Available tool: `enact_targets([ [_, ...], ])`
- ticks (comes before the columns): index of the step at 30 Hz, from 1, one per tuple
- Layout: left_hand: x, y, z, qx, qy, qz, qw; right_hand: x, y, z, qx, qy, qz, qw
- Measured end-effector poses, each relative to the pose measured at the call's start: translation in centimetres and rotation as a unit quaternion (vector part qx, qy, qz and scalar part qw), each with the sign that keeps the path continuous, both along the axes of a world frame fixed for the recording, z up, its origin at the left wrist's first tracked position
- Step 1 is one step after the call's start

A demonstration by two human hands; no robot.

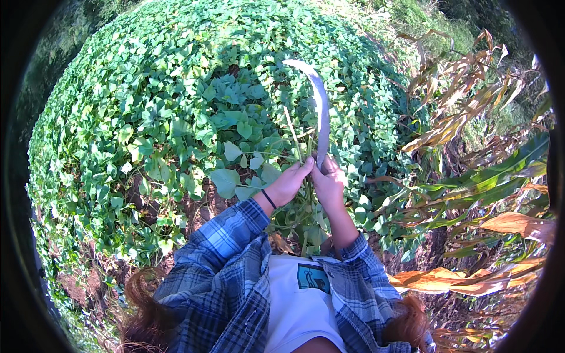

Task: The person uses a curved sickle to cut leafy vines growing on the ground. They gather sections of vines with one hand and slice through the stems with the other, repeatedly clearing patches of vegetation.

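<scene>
My left hand is closed around a small bunch of cut green vine stems, with heart-shaped leaves hanging out to its left. My right hand grips a sickle at the base of its blade; the handle is hidden. The curved metal sickle blade points away from me, its tip bending left. Both hands meet in front of my chest, thumbs close together, and more stems hang below them.
Dense leafy vines cover the ground ahead and to the left, with brown soil showing at the lower left. Dry and green maize leaves reach in from the right, a few near my right arm.
</scene>
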State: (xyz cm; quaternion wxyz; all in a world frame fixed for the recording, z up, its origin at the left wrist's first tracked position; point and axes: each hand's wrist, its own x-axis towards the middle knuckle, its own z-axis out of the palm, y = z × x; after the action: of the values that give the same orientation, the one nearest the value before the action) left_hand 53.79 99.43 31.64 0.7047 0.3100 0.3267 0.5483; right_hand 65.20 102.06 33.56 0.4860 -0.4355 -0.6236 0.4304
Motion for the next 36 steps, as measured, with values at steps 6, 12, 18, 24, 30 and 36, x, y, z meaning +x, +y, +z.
enact_targets([
  [6,0.0,0.0,-0.3,0.002,-0.002,0.006,1.000,0.2,-0.4,0.7,0.116,-0.141,-0.012,0.983],
  [12,0.3,0.4,-0.9,-0.008,0.013,-0.007,1.000,0.4,-0.5,1.0,0.107,-0.221,-0.022,0.969],
  [18,0.4,0.8,-1.1,-0.060,-0.061,0.016,0.996,0.1,-1.0,0.3,0.062,-0.208,-0.044,0.975],
  [24,-0.2,0.4,-0.1,-0.049,-0.143,-0.019,0.988,0.8,-1.7,0.7,0.065,-0.190,0.046,0.978],
  [30,0.1,-0.1,1.8,0.002,-0.031,-0.043,0.999,0.9,-1.1,1.1,0.031,-0.181,0.005,0.983],
  [36,-1.3,-1.9,3.0,0.173,0.494,0.239,0.818,2.2,0.5,1.0,-0.014,-0.126,-0.002,0.992],
])
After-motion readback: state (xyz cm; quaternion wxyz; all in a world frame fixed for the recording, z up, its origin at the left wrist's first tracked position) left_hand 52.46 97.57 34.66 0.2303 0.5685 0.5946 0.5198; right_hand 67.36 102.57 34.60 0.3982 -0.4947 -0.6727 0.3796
